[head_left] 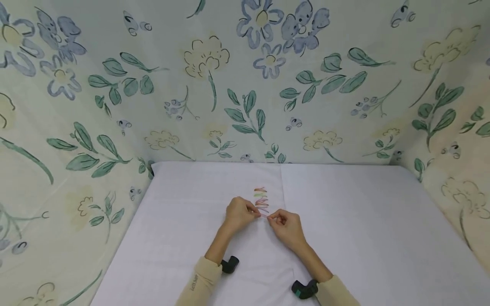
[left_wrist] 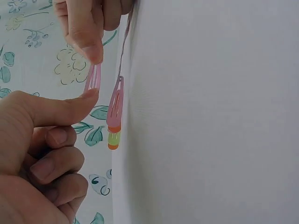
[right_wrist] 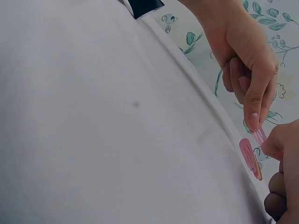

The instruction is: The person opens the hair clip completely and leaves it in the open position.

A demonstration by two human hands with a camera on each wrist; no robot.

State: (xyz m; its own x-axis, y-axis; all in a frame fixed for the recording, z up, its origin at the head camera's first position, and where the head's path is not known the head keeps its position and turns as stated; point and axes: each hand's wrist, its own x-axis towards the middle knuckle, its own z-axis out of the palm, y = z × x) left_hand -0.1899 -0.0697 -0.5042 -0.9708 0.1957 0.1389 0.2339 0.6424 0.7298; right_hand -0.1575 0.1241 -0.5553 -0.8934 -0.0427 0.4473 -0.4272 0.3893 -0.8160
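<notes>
A pink snap hair clip (left_wrist: 94, 77) is held in the air between both hands. My left hand (head_left: 240, 213) pinches one end of it between thumb and index finger, the other fingers curled in. At the opposite end, my right hand (head_left: 288, 229) grips the clip with its fingertips. Just beyond the hands, several snap hair clips (head_left: 261, 203) in orange, green and pink lie in a column on the white cloth. In the left wrist view a pink clip (left_wrist: 116, 105) is nearest in that column, overlapping orange and green ones behind it.
A white cloth (head_left: 363, 229) covers the table, with a crease running away from me near the clips. Floral fabric (head_left: 214, 97) hangs behind and at both sides. Black wrist devices (head_left: 305, 290) sit at the cuffs of the beige sleeves (head_left: 200, 278).
</notes>
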